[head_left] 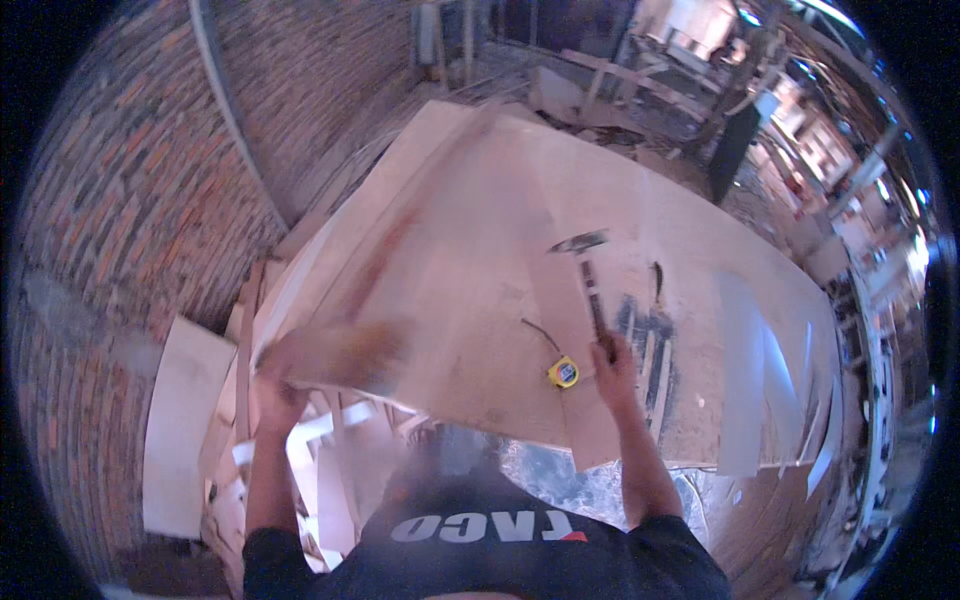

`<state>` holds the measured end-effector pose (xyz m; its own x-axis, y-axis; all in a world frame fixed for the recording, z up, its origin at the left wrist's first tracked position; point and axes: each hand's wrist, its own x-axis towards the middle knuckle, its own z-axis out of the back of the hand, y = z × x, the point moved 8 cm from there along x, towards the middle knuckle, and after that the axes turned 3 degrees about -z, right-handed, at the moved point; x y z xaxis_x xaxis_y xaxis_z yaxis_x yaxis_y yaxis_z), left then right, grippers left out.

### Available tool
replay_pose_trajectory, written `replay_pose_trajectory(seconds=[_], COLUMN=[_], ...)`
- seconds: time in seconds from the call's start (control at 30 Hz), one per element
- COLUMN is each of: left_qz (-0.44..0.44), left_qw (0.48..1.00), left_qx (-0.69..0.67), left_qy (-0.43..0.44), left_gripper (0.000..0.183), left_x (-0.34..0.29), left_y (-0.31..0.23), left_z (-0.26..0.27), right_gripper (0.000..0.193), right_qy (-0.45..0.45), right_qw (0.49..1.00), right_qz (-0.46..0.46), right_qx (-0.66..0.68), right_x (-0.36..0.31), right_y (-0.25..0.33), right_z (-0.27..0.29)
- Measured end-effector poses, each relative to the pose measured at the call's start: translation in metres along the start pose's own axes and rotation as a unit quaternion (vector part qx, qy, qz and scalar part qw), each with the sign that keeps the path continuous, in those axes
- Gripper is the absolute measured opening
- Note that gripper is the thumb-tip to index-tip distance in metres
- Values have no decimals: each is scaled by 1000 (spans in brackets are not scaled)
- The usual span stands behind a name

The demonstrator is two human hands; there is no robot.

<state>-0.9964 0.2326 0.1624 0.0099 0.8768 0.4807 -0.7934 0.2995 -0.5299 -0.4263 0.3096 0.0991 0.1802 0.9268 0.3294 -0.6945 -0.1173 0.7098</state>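
My right hand [612,362] is closed round the handle of a hammer [592,290], its head pointing away from me over the tabletop. My left hand [280,396], smeared by motion, grips the near end of a wooden board [345,352] at the left edge of the table. The board is blurred too, and its far outline is hard to make out. Beneath both hands spreads a large plywood sheet [470,375]. A yellow tape measure [563,372] lies on it just left of the right hand, with a dark, thin strip [541,332] beside it.
Dark narrow pieces [650,350] and pale thin sheets [740,380] lie toward the table's right side. A brick wall [130,230] rises on the left, with a pale panel [185,430] leaning near it. Timber and clutter [650,85] stand beyond the far edge.
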Motion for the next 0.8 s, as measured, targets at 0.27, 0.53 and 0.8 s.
replay_pose_trajectory(seconds=[0.27,0.53,0.8], left_qz=[-111,-19,313], left_qw=[957,931,944], left_qx=[229,257,71], left_qy=[137,258,-73], left_gripper=[56,56,68], left_x=[-87,-164,-196], left_y=[-3,66,63], left_z=[-116,-184,-113], right_gripper=[17,22,23], right_qy=[109,365,456], right_qw=[993,923,889], right_qz=[-22,-106,31], right_qx=[30,54,42], right_x=[4,-72,-104], right_y=[14,33,113], right_z=[-15,-147,-257])
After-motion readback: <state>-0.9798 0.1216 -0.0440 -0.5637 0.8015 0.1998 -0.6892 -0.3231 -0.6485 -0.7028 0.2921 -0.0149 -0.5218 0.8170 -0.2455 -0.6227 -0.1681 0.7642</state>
